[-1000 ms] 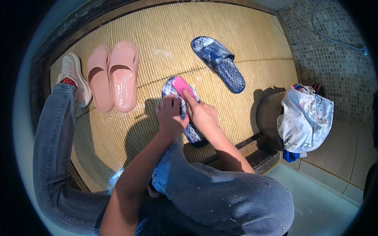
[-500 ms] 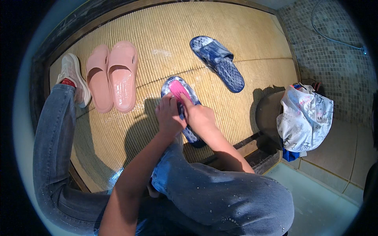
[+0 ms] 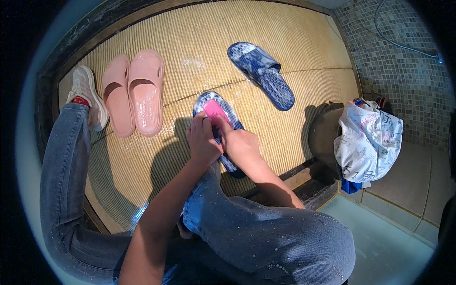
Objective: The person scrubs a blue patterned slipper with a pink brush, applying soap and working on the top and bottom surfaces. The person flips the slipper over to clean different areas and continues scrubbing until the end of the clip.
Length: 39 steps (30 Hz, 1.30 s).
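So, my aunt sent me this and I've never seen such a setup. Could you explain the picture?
There's no machine: a person works bare-handed. A fisheye camera worn on their head looks down, which bends straight edges; picture left is the person's left. The right hand holds what looks like a pink brush against a foamy blue slipper; the left hand lies over that slipper's left side. Also on the ribbed tan surface lie a second blue slipper and, further left, two pink slippers.

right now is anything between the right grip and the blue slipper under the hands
Yes: the pink scrubber, held in the right grip, lies between it and the blue slipper, toward the slipper's foamy far end.
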{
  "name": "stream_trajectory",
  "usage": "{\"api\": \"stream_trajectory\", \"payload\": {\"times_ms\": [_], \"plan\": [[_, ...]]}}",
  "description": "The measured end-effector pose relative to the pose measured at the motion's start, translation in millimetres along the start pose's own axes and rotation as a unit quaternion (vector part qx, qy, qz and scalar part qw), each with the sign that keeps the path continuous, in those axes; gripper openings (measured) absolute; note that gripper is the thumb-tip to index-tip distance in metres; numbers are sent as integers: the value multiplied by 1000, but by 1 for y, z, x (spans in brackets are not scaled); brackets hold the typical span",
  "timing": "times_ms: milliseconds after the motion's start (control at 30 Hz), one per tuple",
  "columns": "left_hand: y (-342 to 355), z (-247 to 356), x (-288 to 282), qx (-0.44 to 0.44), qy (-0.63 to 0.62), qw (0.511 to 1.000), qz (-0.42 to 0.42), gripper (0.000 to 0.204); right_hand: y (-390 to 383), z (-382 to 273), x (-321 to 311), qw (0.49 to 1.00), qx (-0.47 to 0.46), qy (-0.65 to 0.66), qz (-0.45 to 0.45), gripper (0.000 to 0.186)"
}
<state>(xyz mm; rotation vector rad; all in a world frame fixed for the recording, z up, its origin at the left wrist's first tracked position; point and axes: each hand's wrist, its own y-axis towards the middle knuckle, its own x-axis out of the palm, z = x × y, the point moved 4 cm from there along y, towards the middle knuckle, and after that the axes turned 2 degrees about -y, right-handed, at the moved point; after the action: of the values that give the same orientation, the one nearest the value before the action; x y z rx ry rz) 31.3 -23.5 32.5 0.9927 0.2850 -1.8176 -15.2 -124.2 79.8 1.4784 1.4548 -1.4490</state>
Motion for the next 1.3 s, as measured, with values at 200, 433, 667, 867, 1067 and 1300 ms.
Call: {"api": "stream_trajectory", "payload": {"times_ms": [200,433,667,867,1067,1300], "plan": [[-2,-6,0,-18,-10,1000,-8,55,-5,-4,-7,999,16,18,-35,42],[-5,-6,2,-18,-18,1000,-9,63,-13,15,-28,994,13,30,-102,35],[-5,-9,5,-23,-26,999,18,53,-4,1,20,997,-2,34,64,39],[0,-5,-3,11,-61,996,58,48,-7,1,16,998,10,24,53,37],[1,-1,-4,-2,-78,996,42,54,1,16,15,995,20,41,92,39],[-1,-5,-3,4,-64,998,8,74,9,30,8,992,13,38,120,39]]}}
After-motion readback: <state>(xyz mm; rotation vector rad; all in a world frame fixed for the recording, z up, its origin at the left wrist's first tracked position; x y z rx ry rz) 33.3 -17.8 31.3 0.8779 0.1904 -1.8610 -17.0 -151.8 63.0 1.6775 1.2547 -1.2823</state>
